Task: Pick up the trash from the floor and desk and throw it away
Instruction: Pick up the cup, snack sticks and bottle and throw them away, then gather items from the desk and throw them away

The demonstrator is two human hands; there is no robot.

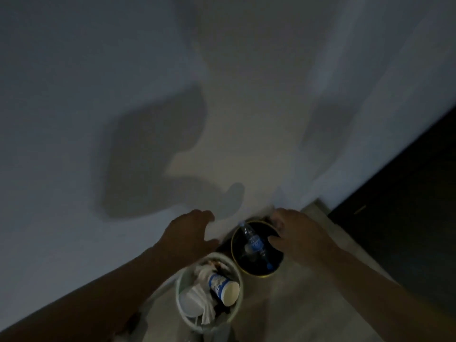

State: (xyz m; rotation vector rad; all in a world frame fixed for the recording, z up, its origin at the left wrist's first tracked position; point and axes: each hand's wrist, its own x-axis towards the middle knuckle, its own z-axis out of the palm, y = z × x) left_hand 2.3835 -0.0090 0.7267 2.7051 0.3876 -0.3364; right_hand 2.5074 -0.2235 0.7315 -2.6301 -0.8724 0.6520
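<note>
Pale wall (222, 70), beige floor (308, 304), black bin (259, 275), white bin (177, 292), left hand (190, 233) and right hand (296, 233) loosely spread

Shadowed wall (222, 70), dark panel (407, 218)

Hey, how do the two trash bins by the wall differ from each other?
The black bin has a gold rim; the white bin is pale all over. The black bin holds a plastic bottle; the white bin is crowded with a paper cup and white paper. Both are round, open-topped and side by side.
</note>
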